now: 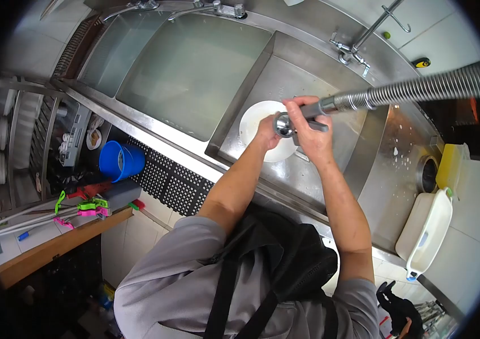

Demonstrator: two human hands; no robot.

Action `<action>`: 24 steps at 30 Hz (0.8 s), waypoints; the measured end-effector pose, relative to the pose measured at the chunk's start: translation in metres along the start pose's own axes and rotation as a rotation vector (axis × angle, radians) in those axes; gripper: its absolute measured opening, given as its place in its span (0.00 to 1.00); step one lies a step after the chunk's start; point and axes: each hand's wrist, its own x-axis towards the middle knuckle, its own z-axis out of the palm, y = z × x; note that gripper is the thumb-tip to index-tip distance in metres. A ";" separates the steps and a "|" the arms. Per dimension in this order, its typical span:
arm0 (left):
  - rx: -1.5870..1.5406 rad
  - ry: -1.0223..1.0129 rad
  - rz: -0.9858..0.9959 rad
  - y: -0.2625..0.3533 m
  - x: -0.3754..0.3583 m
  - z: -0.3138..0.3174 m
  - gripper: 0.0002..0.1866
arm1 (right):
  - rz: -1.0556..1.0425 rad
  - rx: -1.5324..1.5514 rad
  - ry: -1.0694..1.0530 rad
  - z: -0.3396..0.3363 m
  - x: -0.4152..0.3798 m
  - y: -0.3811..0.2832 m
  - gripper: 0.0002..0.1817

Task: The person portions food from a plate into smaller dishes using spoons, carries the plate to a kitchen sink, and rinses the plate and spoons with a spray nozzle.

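Note:
A round white plate (250, 120) is in the steel sink basin in front of me. My left hand (265, 133) is over the middle of the plate with its fingers curled. Their tips are hidden by the spray head, so what they grip, if anything, does not show. My right hand (313, 135) is wrapped around the grey handle of a pre-rinse sprayer (283, 125). Its round head hangs over the plate, close beside my left hand. A ribbed metal hose (415, 89) runs from the handle to the upper right.
Cloudy water fills a larger basin (195, 73) on the left. Taps (350, 53) stand behind the sink. A white tub (426, 229) sits on the right. To the left are a blue bucket (120, 161), a black perforated mat (166, 181) and a dish rack (28, 130).

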 end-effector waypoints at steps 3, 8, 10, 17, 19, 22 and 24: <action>-0.171 -0.057 0.012 0.016 -0.006 -0.008 0.10 | -0.150 -0.130 -0.206 -0.023 0.004 -0.011 0.22; -0.024 -0.016 -0.038 0.035 -0.031 -0.005 0.16 | 0.373 0.694 -0.064 -0.053 -0.002 0.082 0.22; -0.029 0.022 -0.047 0.030 -0.036 -0.004 0.19 | 0.488 0.525 -0.031 -0.035 -0.011 0.113 0.16; 0.316 -0.306 -0.139 -0.007 -0.032 0.008 0.15 | 0.606 0.440 -0.410 -0.035 -0.008 0.139 0.12; 0.343 -0.221 -0.218 -0.016 -0.022 0.008 0.11 | 0.624 0.185 -0.484 -0.048 -0.011 0.140 0.15; 0.512 -0.221 -0.163 -0.024 -0.027 0.035 0.09 | 0.516 0.195 -0.478 -0.121 -0.001 0.159 0.11; 0.627 -0.260 -0.129 -0.023 -0.024 0.039 0.13 | 0.380 0.044 -0.188 -0.168 0.033 0.163 0.07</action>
